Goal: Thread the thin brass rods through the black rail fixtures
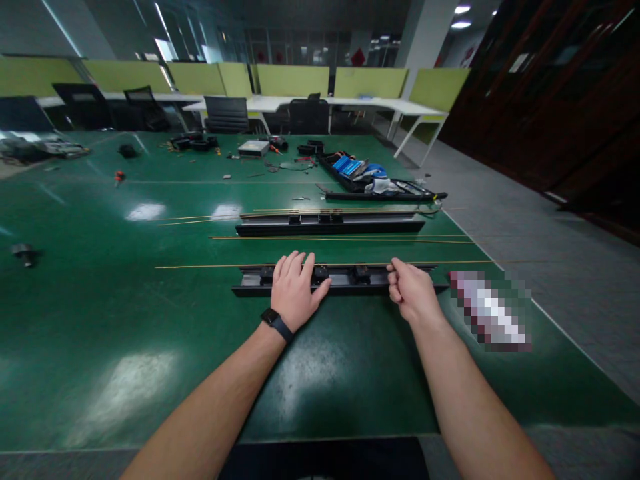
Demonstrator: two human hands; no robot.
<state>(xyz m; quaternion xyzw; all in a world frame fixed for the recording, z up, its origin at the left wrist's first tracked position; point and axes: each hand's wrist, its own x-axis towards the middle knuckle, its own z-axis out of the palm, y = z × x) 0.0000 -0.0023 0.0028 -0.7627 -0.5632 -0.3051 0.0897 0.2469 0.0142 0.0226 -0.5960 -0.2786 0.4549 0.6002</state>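
Note:
A black metal channel (345, 291) with dark blocks inside lies crosswise on the green table. My left hand (295, 287) rests over its left half, fingers stretched across it and thumb apart. Along the channel's far edge runs a long, thin brass-coloured rod (200, 267), sticking out past both ends. My right hand (411, 287) is closed in a pinch on this rod near the channel's right end; the fingertips are partly hidden. Just beyond lie more thin rods (350, 238) and a second black channel (330, 229).
A blurred-out pale item (493, 313) is right of my right hand. Farther back are a black tray with blue packets (350, 167), a grey box (253, 148) and small loose parts. A metal piece (23, 253) lies far left. The table's right edge (565, 331) slants past.

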